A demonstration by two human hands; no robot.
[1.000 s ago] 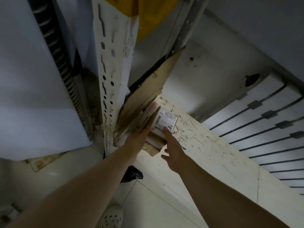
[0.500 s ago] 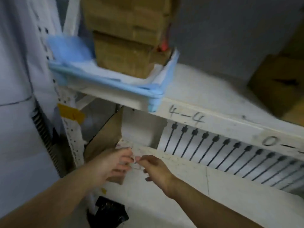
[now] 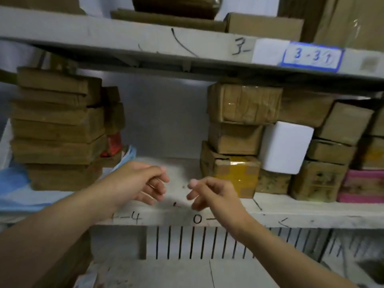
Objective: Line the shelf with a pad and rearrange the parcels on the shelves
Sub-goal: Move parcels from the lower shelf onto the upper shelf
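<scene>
Head view, facing the middle shelf (image 3: 311, 217); front lip marked by hand "-4" and "0-".

Left hand (image 3: 141, 183): fingers loosely curled, holding nothing, in front of the shelf's front edge just left of centre.
Right hand (image 3: 212, 194): the same, fingers loosely curled and holding nothing, just beside the left hand with a small gap between them. Neither hand touches a parcel. Cannot tell whether either touches the shelf.

Blue pad (image 3: 14, 179): lies on the left end of the middle shelf, draped over its front edge. A bit of blue also shows at the right of the left stack.
Left stack of brown parcels (image 3: 56, 129): stands on the pad, near the left end. A red packet (image 3: 113, 142) sits behind its right side.
Middle of the shelf surface, behind the hands: bare grey board.

Right half: cardboard parcels (image 3: 243, 104) are piled on a yellow-taped parcel (image 3: 232, 175). A white parcel (image 3: 284, 146) is wedged tilted just right of them. A pink box (image 3: 363, 186) sits at the right edge.

Upper shelf (image 3: 104, 36): carries more cartons; blue-bordered label (image 3: 311, 57) reads "3-3".
</scene>
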